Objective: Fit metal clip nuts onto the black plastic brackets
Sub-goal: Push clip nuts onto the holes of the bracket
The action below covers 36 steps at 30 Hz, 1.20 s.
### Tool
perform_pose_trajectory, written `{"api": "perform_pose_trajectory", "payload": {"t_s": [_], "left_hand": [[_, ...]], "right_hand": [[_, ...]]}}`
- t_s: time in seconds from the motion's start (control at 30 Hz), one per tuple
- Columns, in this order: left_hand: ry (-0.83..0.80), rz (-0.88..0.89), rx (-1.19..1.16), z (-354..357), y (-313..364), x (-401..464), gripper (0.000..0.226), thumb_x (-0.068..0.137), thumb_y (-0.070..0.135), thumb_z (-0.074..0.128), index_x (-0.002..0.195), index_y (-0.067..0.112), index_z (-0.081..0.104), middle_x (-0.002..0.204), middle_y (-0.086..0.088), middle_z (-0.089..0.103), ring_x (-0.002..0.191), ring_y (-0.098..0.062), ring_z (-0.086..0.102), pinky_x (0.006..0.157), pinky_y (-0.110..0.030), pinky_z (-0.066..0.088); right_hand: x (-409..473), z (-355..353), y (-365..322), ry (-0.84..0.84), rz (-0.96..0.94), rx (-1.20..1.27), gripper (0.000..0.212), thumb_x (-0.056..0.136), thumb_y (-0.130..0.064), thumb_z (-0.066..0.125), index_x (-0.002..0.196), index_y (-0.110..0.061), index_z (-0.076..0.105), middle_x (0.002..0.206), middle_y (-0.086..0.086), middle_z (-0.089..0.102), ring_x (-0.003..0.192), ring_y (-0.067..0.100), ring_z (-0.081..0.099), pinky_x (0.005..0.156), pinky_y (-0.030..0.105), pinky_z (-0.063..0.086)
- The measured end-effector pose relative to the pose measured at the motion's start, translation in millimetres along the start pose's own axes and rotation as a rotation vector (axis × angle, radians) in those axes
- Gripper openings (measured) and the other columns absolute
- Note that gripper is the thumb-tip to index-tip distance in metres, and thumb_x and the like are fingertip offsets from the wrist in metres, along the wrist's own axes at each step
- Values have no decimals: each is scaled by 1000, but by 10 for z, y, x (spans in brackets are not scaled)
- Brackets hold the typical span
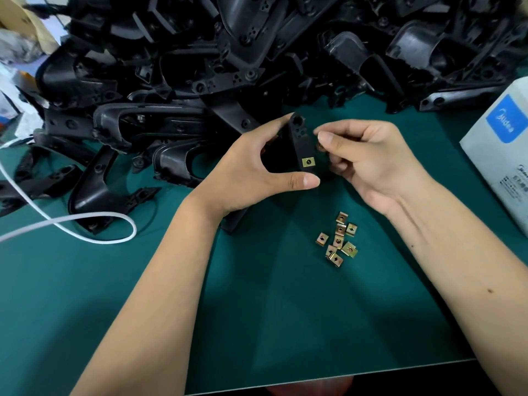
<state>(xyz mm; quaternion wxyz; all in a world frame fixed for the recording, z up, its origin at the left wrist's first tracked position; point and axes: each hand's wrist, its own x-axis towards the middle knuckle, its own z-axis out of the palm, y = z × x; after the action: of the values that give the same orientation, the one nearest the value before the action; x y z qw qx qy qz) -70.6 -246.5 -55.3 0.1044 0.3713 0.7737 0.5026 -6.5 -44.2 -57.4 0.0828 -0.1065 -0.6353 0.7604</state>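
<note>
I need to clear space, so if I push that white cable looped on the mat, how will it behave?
The white cable probably flops and bends rather than sliding whole, since it lies in a loose loop. It looks light, and may snag on the black brackets it crosses.

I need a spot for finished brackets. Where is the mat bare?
Bare green mat lies near its front edge between the forearms, below the loose clip nuts, and left below the white cable. The bracket pile crowds the back; a white box fills the right.

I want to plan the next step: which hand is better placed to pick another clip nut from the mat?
Right. The right hand is beside the loose clip nuts, while the left hand grips the bracket.
</note>
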Motion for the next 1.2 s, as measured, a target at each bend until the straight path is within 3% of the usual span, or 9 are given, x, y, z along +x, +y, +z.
{"api": "perform_pose_trajectory", "payload": {"t_s": [0.27,0.4,0.53,0.77,0.87,1.0,1.13,1.2], "left_hand": [[-4,-11,13,29,14,5,89,78,43,89,153,22,48,145,17,59,139,-1,49,121,-38,37],[2,-9,19,36,16,5,89,77,43,90,153,22,48,144,18,60,138,1,49,121,-33,37],[3,-11,26,32,20,4,87,77,43,90,152,23,49,144,19,60,138,2,49,119,-27,37],[7,-23,35,3,7,5,89,75,41,91,151,20,49,142,14,62,137,-1,51,120,-35,38],[9,-30,48,8,6,3,88,75,41,92,150,24,50,143,17,61,137,3,50,118,-26,37],[-8,-50,59,24,25,-6,86,73,41,92,146,34,48,142,23,57,137,10,46,115,-14,34],[-61,-77,96,30,71,-4,102,73,42,93,158,20,41,157,12,48,146,1,39,125,-34,31],[-77,-81,114,45,81,0,106,73,44,93,159,20,38,159,10,46,148,-2,37,125,-37,30]], "right_hand": [[1,24,-15,139,-26,200,8,96,-3,68,96,-7,75,74,1,69,58,7,46,54,18,37],[5,-15,-26,95,9,200,11,98,-6,66,102,-8,76,80,0,72,63,6,51,59,17,44],[0,-9,-38,46,72,262,13,96,2,64,98,-5,75,85,6,76,73,11,71,72,19,57],[-22,40,-10,-21,137,303,16,85,10,67,94,-2,71,82,10,78,77,17,77,71,22,60],[-34,33,-26,-29,125,248,17,77,1,76,92,-8,75,87,9,78,80,20,77,71,26,60],[-47,35,-59,19,69,154,17,83,5,76,91,-11,75,81,5,72,72,14,70,67,22,56],[-63,55,-92,83,58,128,22,85,9,72,91,-11,69,76,5,68,63,13,60,62,22,51],[-74,62,-106,87,65,136,24,86,11,69,89,-12,65,76,7,66,61,14,58,61,22,48]]}}
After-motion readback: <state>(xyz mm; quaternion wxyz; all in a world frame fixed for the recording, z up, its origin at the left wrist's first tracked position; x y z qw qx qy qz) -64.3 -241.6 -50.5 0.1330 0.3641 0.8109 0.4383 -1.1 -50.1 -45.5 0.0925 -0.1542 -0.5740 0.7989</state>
